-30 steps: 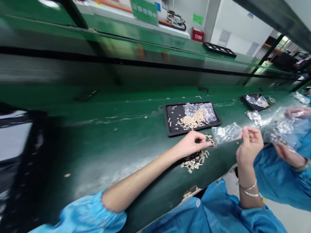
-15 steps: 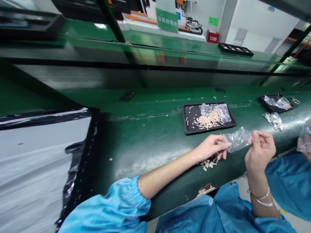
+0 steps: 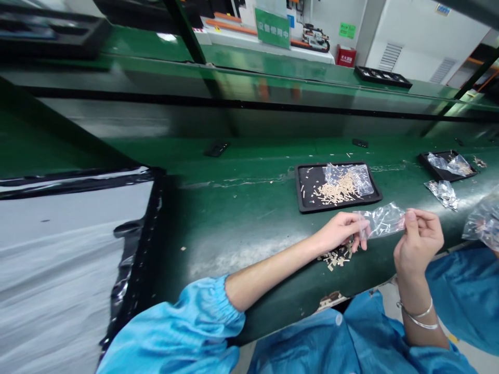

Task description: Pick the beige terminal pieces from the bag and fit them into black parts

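A small clear plastic bag (image 3: 384, 221) is stretched between my two hands above the green bench. My left hand (image 3: 346, 228) has its thumb and fingertips closed at the bag's left end, some of them seen through the film. At the bag's right end my right hand (image 3: 417, 234) pinches it, fingers curled. A few small pale bits show in the bag. Just below my left hand lies a loose pile of small tan pieces (image 3: 336, 258), partly hidden by it. Behind the bag sits a black tray (image 3: 310, 200) with many thin tan pieces (image 3: 339, 188) and clear bags in it.
To the right are another black tray (image 3: 440, 170) and a small filled bag (image 3: 443, 195). A co-worker's blue sleeve (image 3: 463, 291) and clear bag (image 3: 483, 223) are at the right edge. A black-edged white panel (image 3: 58, 270) fills the left side. A raised shelf (image 3: 241, 85) runs behind.
The view has shifted slightly, moving the bench things a little. My hands keep hold of the bag, and my left fingers have shifted slightly at its end. The co-worker's bag has come further into view.
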Tool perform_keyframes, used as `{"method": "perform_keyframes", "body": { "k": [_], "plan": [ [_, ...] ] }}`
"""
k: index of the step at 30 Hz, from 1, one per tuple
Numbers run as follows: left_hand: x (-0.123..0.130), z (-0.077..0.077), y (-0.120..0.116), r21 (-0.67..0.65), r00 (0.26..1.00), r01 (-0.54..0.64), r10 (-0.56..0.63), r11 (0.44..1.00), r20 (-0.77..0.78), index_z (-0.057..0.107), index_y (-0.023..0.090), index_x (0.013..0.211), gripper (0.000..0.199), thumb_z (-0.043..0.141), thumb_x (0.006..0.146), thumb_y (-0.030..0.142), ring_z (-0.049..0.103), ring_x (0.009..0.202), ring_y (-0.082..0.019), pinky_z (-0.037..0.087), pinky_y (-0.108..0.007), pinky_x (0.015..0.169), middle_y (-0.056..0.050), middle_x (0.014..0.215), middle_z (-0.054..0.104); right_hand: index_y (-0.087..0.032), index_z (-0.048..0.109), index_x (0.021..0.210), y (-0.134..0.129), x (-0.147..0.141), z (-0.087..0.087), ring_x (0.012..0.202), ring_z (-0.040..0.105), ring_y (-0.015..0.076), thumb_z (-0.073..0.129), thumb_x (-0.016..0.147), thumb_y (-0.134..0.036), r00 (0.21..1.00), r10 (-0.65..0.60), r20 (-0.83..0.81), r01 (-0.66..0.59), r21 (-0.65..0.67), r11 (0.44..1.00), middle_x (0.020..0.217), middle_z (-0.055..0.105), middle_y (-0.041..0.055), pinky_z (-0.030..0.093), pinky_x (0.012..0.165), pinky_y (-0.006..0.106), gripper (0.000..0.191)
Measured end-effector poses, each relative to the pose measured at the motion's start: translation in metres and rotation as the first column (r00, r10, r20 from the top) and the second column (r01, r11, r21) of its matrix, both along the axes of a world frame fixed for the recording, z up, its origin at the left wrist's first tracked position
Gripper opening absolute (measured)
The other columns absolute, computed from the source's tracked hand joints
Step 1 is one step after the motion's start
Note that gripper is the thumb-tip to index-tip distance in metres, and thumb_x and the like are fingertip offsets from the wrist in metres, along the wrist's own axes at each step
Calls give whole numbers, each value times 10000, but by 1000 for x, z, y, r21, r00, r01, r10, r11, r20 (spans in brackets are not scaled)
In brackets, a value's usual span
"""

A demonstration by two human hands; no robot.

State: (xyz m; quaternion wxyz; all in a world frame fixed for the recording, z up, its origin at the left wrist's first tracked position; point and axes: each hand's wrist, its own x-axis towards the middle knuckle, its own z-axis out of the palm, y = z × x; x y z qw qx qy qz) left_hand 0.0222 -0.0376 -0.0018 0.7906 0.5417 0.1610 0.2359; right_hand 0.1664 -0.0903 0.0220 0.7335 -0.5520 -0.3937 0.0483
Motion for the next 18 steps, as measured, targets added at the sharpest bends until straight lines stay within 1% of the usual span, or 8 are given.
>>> {"method": "perform_keyframes", "body": {
  "k": [2,5,7,10,12,14,16,18],
  "plan": [
    [0,-1,0,-18,1000,14,-14,1000,8,549,111,716,383,617,760,485,503,386,-50,280,-162,370,-18,579,624,-158,608,770,1,-3,-1,497,506,88,693,748,-260,1000,8,19,-8,6,1000,579,567,-37,387,501,239,135],
    [-1,-1,2,-42,1000,2,-2,999,-15,547,113,717,300,694,710,374,497,386,-52,381,-175,412,3,553,609,-157,607,772,3,-4,-1,496,508,90,692,749,-258,999,-4,37,3,17,1000,578,565,-39,392,503,242,134],
    [-2,-1,4,-28,999,-9,8,1000,-51,571,106,760,211,691,710,271,497,401,-46,409,-175,442,14,549,601,-157,602,773,3,-1,0,493,505,93,697,742,-263,999,-21,41,20,22,1000,580,562,-40,392,503,249,146],
    [-4,0,6,31,993,4,-1,1000,-121,587,102,803,103,640,728,148,489,416,-38,407,-167,463,23,548,591,-155,598,779,3,6,4,489,499,99,698,739,-266,996,-73,41,72,38,997,583,557,-40,383,494,258,155],
    [-4,1,7,107,984,7,13,994,-180,598,104,824,86,614,739,108,511,454,-51,411,-175,488,18,561,597,-155,596,779,2,11,6,491,497,103,695,737,-267,991,-122,47,119,57,991,593,555,-38,382,490,264,155],
    [-5,2,8,238,976,-12,63,971,-208,622,113,807,79,622,733,85,564,568,-80,443,-203,572,-9,639,636,-156,595,777,3,17,8,498,496,106,695,731,-261,987,-156,49,151,79,985,606,556,-35,384,488,268,152],
    [-6,4,8,403,975,-21,107,915,-192,641,128,728,36,658,723,97,599,764,-125,461,-250,725,-42,784,682,-155,598,769,3,22,8,502,495,106,699,724,-248,986,-160,42,156,96,983,610,555,-34,380,481,264,145],
    [-7,6,9,532,974,-5,125,847,-189,644,140,650,91,688,729,150,583,880,-158,436,-280,822,-50,849,694,-150,603,762,4,25,8,500,491,103,702,721,-234,989,-147,25,143,109,984,595,554,-35,370,474,256,135]
  ]
}}
